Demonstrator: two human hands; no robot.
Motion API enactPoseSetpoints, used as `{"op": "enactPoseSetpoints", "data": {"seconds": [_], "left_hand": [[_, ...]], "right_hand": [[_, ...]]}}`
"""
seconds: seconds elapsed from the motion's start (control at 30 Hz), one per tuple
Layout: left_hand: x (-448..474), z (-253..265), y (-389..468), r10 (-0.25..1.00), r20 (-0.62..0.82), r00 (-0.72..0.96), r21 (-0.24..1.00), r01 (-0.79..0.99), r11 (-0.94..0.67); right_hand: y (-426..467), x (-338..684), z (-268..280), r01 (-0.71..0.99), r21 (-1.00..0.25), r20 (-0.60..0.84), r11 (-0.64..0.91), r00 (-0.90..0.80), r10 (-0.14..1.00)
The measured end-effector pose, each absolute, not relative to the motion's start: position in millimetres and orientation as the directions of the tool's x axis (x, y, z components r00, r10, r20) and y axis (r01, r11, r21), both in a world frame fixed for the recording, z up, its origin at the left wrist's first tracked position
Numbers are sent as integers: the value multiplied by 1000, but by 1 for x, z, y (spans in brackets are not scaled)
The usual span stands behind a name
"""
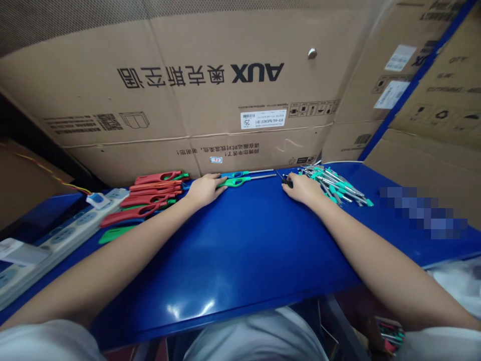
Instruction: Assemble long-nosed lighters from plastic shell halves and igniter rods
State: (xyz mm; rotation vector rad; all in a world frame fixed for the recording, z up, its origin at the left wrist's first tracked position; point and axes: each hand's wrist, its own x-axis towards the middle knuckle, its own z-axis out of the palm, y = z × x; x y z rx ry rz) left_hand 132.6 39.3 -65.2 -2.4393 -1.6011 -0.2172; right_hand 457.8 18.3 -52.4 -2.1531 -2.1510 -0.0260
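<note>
My left hand [204,191] is at the back of the blue table, its fingers closed around the handle end of a green long-necked lighter [237,181]. A blue long-necked lighter [236,175] lies right behind it, its metal neck also pointing right. My right hand [305,189] is closed on a small black-handled tool [287,183] with a thin pointed tip; its exact kind is hard to make out. Just right of that hand lies a pile of metal rods with teal ends [340,184]. Beside my left hand are several red lighters [150,199], with green and blue ones among them.
A white power strip [67,233] runs along the table's left side, with a plug and a wire. Printed cardboard panels [210,115] stand behind the blue table [225,240] and at its right. Below the right front edge is a box of coloured pieces [391,333].
</note>
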Motion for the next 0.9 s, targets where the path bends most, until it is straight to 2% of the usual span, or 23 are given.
{"op": "enactPoseSetpoints", "data": {"seconds": [0.4,0.53,0.6,0.67,0.73,0.9], "left_hand": [[137,-56,7,857,306,413,-56,907,-417],[114,-31,-3,860,331,389,-48,917,-396],[92,-15,-1,882,350,315,-30,945,-326],[67,-2,5,924,347,161,-38,987,-158],[47,4,10,959,282,-7,-19,1000,13],[22,-3,18,971,205,-125,7,992,126]], "right_hand": [[19,459,-53,998,-63,114,-4,11,993],[17,461,-48,997,-73,196,-12,26,980],[16,460,-45,995,-95,273,11,15,962],[13,457,-43,990,-128,345,57,-9,938],[9,452,-42,980,-151,410,127,-54,910],[-4,433,-43,948,-139,488,287,-187,853]]}}
